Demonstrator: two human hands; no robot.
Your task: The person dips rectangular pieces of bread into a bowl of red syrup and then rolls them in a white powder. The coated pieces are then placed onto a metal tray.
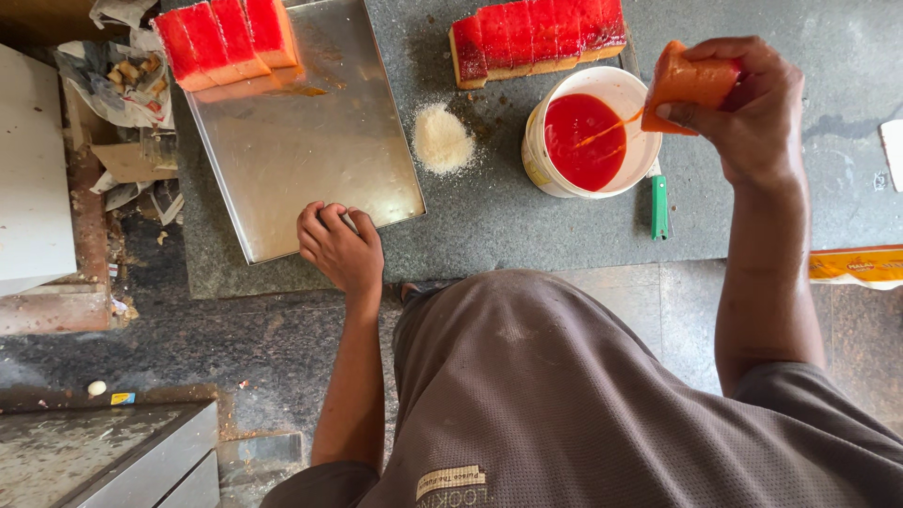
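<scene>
Gripping cake slice (pixel 689 83), right hand (pixel 752 113) raised, seemingly dripping

Grey stone counter (pixel 527 226), steel tray (pixel 301 150), white bucket (pixel 541 160), sugar heap (pixel 442 139)

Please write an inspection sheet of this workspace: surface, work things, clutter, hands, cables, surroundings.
Surface: grey stone counter, crumbs scattered.
Work things: white bucket of red liquid; dripping orange slice; red-coated slices; steel tray with more coated slices; white granule pile.
Clutter: green handle; paper scraps.
Hands: right hand grips the slice; left hand touches the tray edge.
Cables: nothing seen.
Surroundings: dirty floor.
</scene>
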